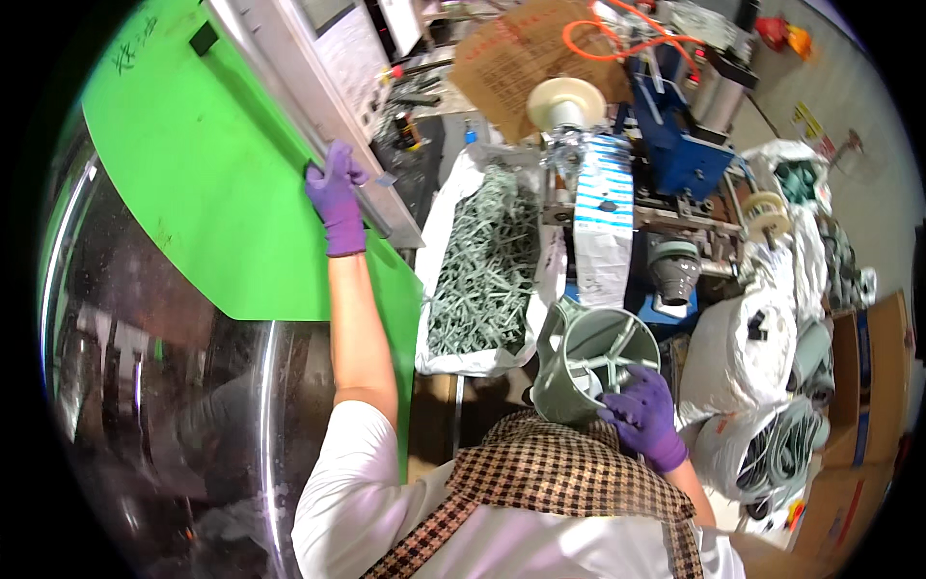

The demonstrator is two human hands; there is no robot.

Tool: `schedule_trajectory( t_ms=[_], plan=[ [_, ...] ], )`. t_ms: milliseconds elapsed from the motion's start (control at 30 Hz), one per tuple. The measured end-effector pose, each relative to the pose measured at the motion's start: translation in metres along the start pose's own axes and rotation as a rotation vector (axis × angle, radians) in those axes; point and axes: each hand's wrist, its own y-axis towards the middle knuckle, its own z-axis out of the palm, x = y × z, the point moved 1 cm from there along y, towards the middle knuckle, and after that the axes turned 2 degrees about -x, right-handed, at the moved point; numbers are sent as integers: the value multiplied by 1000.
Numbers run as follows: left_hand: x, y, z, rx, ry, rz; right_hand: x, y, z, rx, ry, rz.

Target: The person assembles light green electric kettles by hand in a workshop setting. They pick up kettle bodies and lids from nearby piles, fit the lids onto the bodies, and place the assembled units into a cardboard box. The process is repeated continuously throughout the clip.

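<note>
My left hand (338, 198), in a purple glove, is reached forward with its fingers curled over the metal rail (280, 101) along the edge of a bright green sheet (222, 212). A small dark piece shows beside its fingertips. Close to my body, my right hand (644, 417), also gloved in purple, grips the near right rim of a grey-green plastic jug (564, 381). The jug tilts with its mouth up, showing spokes inside and a side handle on the left. Some of my right fingertips are hidden at the rim.
A white sack (436, 328) full of grey-green plastic strips stands ahead of me. Right of it is a blue machine (680, 145) with a blue-striped film strip (605, 207) and a grey round part (673, 270). White sacks (738, 357) and cardboard boxes (883, 376) line the right.
</note>
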Motion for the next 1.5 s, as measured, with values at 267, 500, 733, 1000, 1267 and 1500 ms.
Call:
schedule_trajectory(
  t_ms=[267,500,733,1000,1267,1500],
  plan=[
    [71,53,52,-103,106,148,47,-69,2,-175,-274,488],
    [59,34,44,-197,739,871,54,-39,20,-71,-383,485],
    [-15,-340,97,1429,62,-428,30,-15,26,118,-266,122],
    [-54,-446,133,1745,219,374,-40,-63,-146,-133,-194,51],
    [-138,-396,184,1916,403,365,-181,-186,-136,-149,49,384],
    [-129,-181,22,-106,534,1143,-147,-261,-116,-549,-448,730]
  ],
)
